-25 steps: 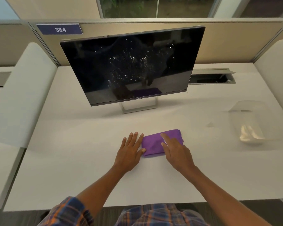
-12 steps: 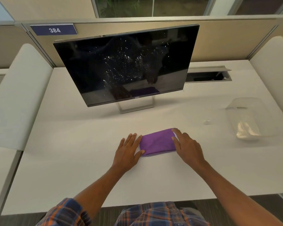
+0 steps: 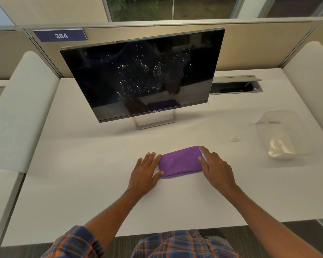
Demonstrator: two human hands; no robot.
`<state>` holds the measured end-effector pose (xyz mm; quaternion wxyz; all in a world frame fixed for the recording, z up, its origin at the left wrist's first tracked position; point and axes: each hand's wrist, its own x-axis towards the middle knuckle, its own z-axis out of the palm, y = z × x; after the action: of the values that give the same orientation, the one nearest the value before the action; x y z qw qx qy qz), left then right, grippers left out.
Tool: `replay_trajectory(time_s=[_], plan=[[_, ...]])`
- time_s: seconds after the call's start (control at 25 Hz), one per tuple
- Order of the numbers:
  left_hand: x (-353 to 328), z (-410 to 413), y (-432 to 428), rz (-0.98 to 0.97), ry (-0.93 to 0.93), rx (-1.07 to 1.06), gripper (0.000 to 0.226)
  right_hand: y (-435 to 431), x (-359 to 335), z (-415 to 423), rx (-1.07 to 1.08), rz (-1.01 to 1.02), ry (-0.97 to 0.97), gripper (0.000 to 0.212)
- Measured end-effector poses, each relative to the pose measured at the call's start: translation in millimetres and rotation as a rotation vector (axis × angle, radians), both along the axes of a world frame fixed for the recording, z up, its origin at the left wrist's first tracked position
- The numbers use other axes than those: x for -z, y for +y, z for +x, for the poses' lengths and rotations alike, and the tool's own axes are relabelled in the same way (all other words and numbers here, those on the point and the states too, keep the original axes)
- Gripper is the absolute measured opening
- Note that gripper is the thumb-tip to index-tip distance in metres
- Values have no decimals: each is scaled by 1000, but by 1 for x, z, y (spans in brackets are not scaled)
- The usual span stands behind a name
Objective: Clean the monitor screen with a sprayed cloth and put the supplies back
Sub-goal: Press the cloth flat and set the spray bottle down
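Note:
A folded purple cloth (image 3: 180, 162) lies flat on the white desk (image 3: 93, 164) in front of me. My left hand (image 3: 145, 173) rests flat on the desk, its thumb and fingertips touching the cloth's left edge. My right hand (image 3: 215, 167) lies at the cloth's right edge, fingers spread and touching it. Neither hand grips the cloth. The dark monitor (image 3: 138, 75) stands behind on its stand, tilted, with bright speckles of droplets across the middle of the screen. No spray bottle is clearly visible.
A clear plastic container (image 3: 280, 135) sits on the desk at the right, with a small clear piece (image 3: 235, 139) beside it. An open cable slot (image 3: 235, 87) lies behind the monitor's right side. White side panels flank the desk; a partition numbered 384 stands behind.
My right hand has slid from on top of the cloth to its right edge. The left hand has stayed at the left edge. The cloth has not moved on the desk.

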<state>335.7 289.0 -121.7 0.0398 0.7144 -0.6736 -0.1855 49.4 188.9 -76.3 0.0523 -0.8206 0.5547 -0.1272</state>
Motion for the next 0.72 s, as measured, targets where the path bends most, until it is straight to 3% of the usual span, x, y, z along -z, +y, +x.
replay_trajectory(time_s=[0.2,0.44,0.72], plan=[[0,0,0,-4,23,-17,75,21,-9,36,-107,50,-108,42],[-1,2,0,16,22,-10,74,26,-16,75,-195,-46,-30,32],[0,3,0,18,29,-5,73,26,-13,51,-118,-24,-40,43]])
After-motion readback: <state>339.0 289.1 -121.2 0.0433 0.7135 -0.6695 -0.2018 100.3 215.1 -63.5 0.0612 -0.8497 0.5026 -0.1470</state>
